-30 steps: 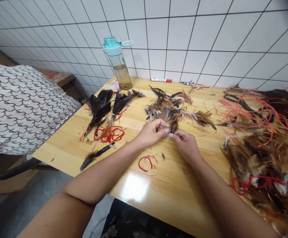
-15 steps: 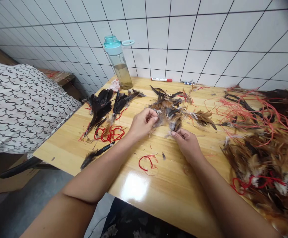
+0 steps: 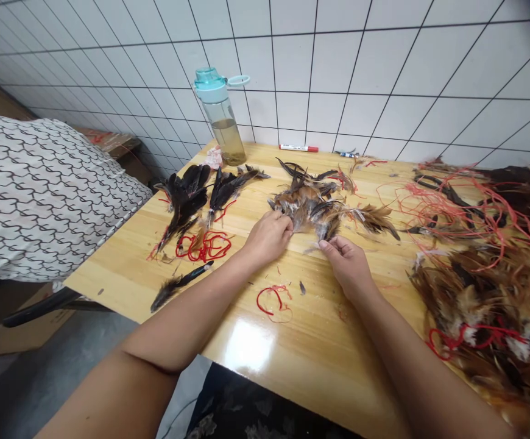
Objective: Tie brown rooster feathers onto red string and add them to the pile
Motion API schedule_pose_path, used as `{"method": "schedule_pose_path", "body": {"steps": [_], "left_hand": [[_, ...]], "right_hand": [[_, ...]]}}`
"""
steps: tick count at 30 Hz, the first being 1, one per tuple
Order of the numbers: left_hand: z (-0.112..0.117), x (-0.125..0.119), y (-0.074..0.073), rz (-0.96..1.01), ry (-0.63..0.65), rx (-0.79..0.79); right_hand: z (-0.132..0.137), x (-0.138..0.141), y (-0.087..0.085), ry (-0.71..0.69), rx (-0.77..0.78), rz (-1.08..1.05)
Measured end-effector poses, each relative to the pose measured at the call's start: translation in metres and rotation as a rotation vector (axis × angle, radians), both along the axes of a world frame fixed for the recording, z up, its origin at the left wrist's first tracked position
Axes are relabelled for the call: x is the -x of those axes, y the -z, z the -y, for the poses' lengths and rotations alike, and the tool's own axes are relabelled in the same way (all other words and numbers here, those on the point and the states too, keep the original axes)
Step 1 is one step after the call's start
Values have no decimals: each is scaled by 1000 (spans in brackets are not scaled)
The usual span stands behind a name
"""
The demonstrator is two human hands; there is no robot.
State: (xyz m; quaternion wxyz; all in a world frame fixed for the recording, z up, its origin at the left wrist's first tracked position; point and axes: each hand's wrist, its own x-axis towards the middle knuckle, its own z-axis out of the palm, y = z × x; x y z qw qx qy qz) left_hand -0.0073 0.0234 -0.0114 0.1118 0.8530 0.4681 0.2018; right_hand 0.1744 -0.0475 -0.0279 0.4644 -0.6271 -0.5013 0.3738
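Note:
A loose heap of brown and black feathers (image 3: 320, 204) lies in the middle of a yellow wooden table (image 3: 310, 347). My left hand (image 3: 268, 236) is at the heap's near left edge, fingers curled and pinched on feathers there. My right hand (image 3: 347, 261) sits just right of it, thumb and fingertips closed on a small tuft at the heap's near edge. The two hands are a short gap apart.
Black feather bundles (image 3: 192, 195) and red string (image 3: 208, 246) lie at the left. A red string loop (image 3: 274, 299) lies near my wrists. A large feather pile with red strings (image 3: 484, 274) fills the right. A water bottle (image 3: 222, 119) and marker (image 3: 298, 148) stand by the tiled wall.
My hands, pinched together over one tuft a second ago, have separated. The left hand went up-left into the heap, then settled at its edge. The right hand barely moved.

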Motion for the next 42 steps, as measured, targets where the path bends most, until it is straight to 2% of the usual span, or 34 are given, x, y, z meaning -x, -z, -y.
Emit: {"method": "schedule_pose_path", "body": {"steps": [4, 6, 9, 13, 15, 17, 26, 35, 38, 42], "left_hand": [[-1, 2, -7, 144, -30, 25], [1, 1, -11, 279, -43, 106], [5, -3, -15, 509, -40, 319], [14, -12, -17, 803, 28, 662], [18, -17, -15, 870, 60, 791], [21, -20, -13, 872, 80, 839], [22, -22, -4, 790, 106, 775], [20, -22, 0, 774, 109, 746], [14, -16, -4, 754, 83, 624], [0, 0, -12, 635, -81, 271]], "right_hand": [[0, 0, -1, 6, -2, 9], [0, 0, -1, 7, -2, 2], [0, 1, 0, 6, -9, -5], [0, 1, 1, 5, -17, -14], [0, 1, 1, 4, -20, -9], [-1, 1, 1, 2, -16, 9], [-2, 2, 0, -46, 1, 100], [-1, 3, -1, -66, 10, 52], [-1, 2, -1, -43, 9, 76], [-1, 1, -1, 9, -2, 42]]}}
